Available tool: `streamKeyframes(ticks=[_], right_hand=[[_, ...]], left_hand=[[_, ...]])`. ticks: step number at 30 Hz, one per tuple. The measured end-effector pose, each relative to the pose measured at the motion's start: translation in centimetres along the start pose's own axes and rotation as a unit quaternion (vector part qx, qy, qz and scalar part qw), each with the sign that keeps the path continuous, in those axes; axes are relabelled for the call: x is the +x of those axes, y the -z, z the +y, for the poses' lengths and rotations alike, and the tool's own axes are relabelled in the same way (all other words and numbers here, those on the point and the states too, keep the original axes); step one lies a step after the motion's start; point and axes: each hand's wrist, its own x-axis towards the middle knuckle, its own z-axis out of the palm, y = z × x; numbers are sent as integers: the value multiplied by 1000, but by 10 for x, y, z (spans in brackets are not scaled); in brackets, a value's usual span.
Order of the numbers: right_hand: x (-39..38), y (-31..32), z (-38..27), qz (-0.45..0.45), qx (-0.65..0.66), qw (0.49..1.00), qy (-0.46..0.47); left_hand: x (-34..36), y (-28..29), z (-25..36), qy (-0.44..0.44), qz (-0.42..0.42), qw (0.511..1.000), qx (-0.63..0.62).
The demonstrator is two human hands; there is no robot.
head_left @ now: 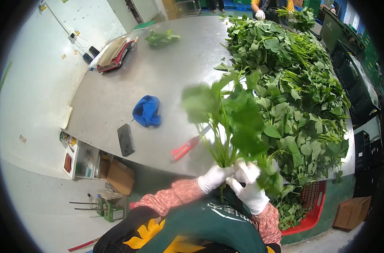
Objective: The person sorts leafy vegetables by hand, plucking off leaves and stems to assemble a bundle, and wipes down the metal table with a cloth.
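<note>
In white gloves, my left hand [213,179] is closed round the stems of an upright bunch of leafy greens [223,114], whose top is blurred. My right hand [247,194] is beside it at the lower part of the bunch, fingers curled on the stems, with a crumpled white shape at its fingertips that I cannot make out clearly. Red-handled scissors [181,149] lie on the steel table [171,63] behind the bunch, partly hidden by it. A large pile of loose greens [301,97] covers the table's right side.
A blue cloth [146,110], black phone [125,139], red tool [118,59] and small leafy bunch [161,38] lie leftward. A red basket of greens [316,206] and cardboard box [352,213] stand lower right. A co-worker's gloved hand [260,14] is across the table. Crates [354,84] line the right.
</note>
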Motion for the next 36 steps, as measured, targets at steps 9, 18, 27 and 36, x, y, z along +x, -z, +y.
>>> streamKeyframes(ticks=[9,18,27,36], right_hand=[[-18,-25,-1,-107,49,982,-150],[-6,-13,-4,-225,115,947,-196],[-49,14,70,177,-108,954,-218],[-17,17,75,235,162,931,-227]], left_hand=[[-6,1,25,27,-45,993,-110],[-20,2,43,14,25,994,-107],[-1,25,34,-94,-120,975,-164],[-6,40,22,-30,-80,975,-204]])
